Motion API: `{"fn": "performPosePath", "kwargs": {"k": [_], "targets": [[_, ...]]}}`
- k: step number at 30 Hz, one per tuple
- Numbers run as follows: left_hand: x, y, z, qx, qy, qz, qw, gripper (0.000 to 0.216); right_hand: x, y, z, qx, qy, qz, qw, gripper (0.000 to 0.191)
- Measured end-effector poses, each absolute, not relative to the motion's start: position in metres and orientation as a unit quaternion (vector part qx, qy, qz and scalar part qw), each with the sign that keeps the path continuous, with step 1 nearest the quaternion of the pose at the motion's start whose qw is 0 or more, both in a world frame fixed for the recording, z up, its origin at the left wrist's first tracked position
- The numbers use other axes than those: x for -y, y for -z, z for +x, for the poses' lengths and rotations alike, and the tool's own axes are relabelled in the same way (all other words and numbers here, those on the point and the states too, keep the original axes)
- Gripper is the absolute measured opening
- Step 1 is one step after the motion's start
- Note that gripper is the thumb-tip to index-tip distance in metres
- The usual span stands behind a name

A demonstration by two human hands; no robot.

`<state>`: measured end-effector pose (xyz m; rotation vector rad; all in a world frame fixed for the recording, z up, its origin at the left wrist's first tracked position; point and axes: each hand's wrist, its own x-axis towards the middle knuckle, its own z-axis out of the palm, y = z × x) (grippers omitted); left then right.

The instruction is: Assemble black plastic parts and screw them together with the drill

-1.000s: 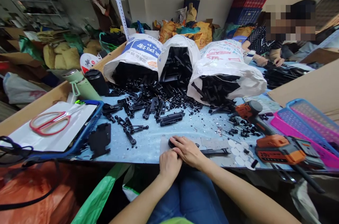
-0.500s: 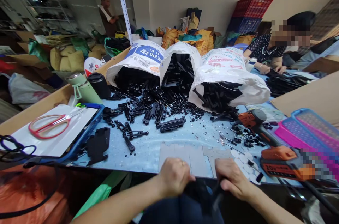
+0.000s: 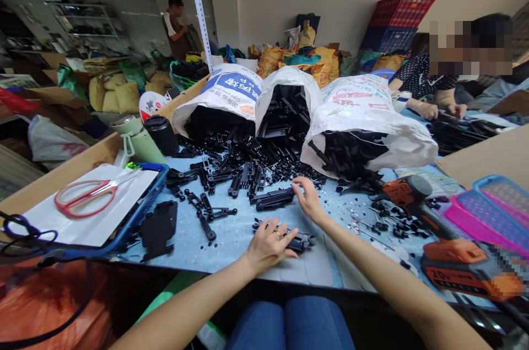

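My left hand (image 3: 270, 245) lies palm down, fingers spread, over a black plastic jointed arm (image 3: 303, 241) near the table's front edge. Both ends of that arm stick out from under the hand. Beyond it, my right hand (image 3: 309, 200) reaches forward with thumb and forefinger apart, at the right end of a second black plastic folded arm (image 3: 273, 199). The fingertips seem to touch that end, and the part lies flat on the blue table (image 3: 231, 234). Behind are heaped black plastic links (image 3: 246, 176) and small screws.
Three white sacks (image 3: 231, 88) of black parts stand behind. A cordless drill (image 3: 452, 262) lies right, beside loose screws and pink and blue baskets (image 3: 500, 201). On the left are scissors (image 3: 85, 198), a blue tray (image 3: 159, 179) and a green bottle (image 3: 142, 140). Two other people are farther back.
Both hands have risen from above my lap to the table. The black arm that was low between them now lies under my left hand; my right hand has reached forward to the folded arm.
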<state>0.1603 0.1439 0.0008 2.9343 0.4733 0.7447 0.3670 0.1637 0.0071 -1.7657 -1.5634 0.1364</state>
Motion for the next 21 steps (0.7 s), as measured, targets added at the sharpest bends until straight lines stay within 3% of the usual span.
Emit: {"fn": "performPosePath", "kwargs": {"k": [3,7,11,14,17,21], "targets": [[-0.175,0.005,0.158,-0.191,-0.158,0.969,0.014,0.039,-0.229,-0.019,0.41,0.603,-0.059,-0.725,0.327,0.021],[-0.21,0.004,0.17,-0.25,-0.152,0.956,0.003,0.042,-0.297,-0.021,0.427,0.554,-0.08,-0.78,0.281,0.016],[-0.243,-0.004,0.173,-0.275,-0.155,0.948,-0.023,0.044,-0.331,-0.026,0.433,0.488,-0.112,-0.822,0.271,0.03],[-0.273,-0.017,0.151,-0.405,-0.175,0.897,-0.037,0.041,-0.33,-0.033,0.445,0.456,-0.144,-0.829,0.29,0.043],[-0.305,-0.025,0.115,-0.592,-0.116,0.797,-0.036,0.034,-0.303,-0.037,0.454,0.451,-0.199,-0.807,0.326,0.041],[-0.328,-0.023,0.086,-0.616,-0.083,0.783,-0.011,0.026,-0.242,-0.035,0.447,0.479,-0.288,-0.745,0.364,0.034]]}}
